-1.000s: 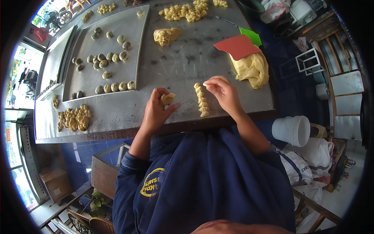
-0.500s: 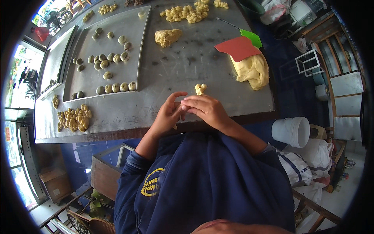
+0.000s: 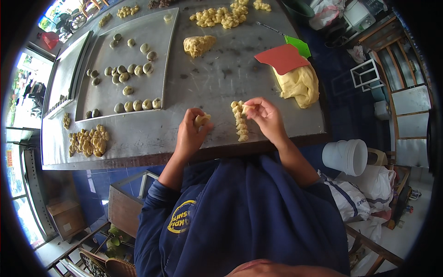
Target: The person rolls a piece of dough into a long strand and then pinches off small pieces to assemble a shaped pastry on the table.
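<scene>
left grip [image 3: 191, 128] curled round smooth dough lump [image 3: 201, 120], right grip [image 3: 267, 117] pinching pale dough bit [image 3: 247, 109], knobbly dough row [image 3: 240, 123]

Tabletop [image 3: 203, 87] scuffed metal; dough pieces [image 3: 241, 122] matt; bucket [image 3: 338, 155] plastic; sweatshirt [image 3: 263, 207] cloth.

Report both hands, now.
Left hand: closed around a pale dough lump.
Right hand: closed, pinching a small dough piece.

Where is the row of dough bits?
In the head view, the row of dough bits lies right of centre, near the front edge of the grey table, between the left hand and the right hand.
</scene>
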`<state>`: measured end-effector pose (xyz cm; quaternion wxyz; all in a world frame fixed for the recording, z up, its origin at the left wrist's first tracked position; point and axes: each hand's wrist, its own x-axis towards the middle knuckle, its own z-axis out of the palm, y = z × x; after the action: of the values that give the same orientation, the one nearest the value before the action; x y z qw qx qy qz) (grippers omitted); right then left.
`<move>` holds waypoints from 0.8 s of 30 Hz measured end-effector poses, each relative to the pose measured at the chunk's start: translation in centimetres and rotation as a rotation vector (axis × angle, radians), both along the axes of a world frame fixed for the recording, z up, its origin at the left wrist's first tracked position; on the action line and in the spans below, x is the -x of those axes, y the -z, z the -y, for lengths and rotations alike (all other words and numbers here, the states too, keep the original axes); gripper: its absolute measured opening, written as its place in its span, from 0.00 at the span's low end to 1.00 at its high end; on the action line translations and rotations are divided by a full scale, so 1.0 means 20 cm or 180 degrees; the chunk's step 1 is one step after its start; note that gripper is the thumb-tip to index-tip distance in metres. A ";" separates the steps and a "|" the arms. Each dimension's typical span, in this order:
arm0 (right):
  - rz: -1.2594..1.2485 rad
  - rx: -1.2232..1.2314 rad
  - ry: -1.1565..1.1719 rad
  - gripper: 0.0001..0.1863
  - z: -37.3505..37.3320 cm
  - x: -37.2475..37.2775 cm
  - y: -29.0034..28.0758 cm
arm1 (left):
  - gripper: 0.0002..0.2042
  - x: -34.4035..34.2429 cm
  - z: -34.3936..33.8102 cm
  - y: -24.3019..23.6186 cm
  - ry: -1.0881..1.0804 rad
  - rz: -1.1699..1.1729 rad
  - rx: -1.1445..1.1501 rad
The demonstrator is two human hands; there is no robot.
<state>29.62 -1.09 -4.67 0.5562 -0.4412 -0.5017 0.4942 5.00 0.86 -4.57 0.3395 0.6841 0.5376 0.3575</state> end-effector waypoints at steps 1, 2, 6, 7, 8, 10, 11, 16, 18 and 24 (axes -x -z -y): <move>0.0913 -0.0333 0.0219 0.11 -0.02 -0.03 0.02 | 0.11 0.01 0.00 -0.01 0.0008 -0.0131 -0.0031; 0.1826 -0.0667 0.0438 0.12 -0.03 -0.06 0.03 | 0.12 0.01 0.00 0.01 0.0030 -0.0078 -0.0041; 0.2594 -0.0531 0.0466 0.16 -0.03 -0.01 0.14 | 0.14 0.00 0.00 0.00 0.0201 0.0035 0.0205; 0.2499 -0.0338 0.0387 0.16 -0.03 0.00 0.15 | 0.15 -0.01 0.01 -0.01 0.0259 0.0048 0.0348; 0.2770 -0.0273 0.0388 0.15 -0.03 -0.01 0.15 | 0.15 -0.01 0.00 0.01 0.0436 0.0016 0.0090; 0.3023 -0.0825 0.0629 0.15 -0.01 0.04 0.08 | 0.16 0.01 -0.01 0.08 0.0723 -0.0074 -0.0423; 0.3140 -0.1096 0.0759 0.15 0.00 0.07 0.03 | 0.16 0.01 -0.01 0.07 0.0780 0.0267 0.0093; 0.2230 -0.1437 -0.0017 0.11 0.08 0.20 -0.09 | 0.18 -0.06 0.04 -0.06 0.1149 0.1537 0.1366; 0.2156 -0.1240 -0.0098 0.09 0.08 0.20 -0.09 | 0.18 -0.07 0.03 -0.08 0.1166 0.1640 0.1524; 0.0370 0.1092 -0.0756 0.07 0.09 0.15 -0.09 | 0.13 -0.09 0.03 -0.02 0.0957 0.0857 0.0568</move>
<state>26.69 -2.96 -2.77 0.3810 -0.4950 -0.4899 0.6081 6.71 0.28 -4.10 0.5169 0.6698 0.4089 0.3420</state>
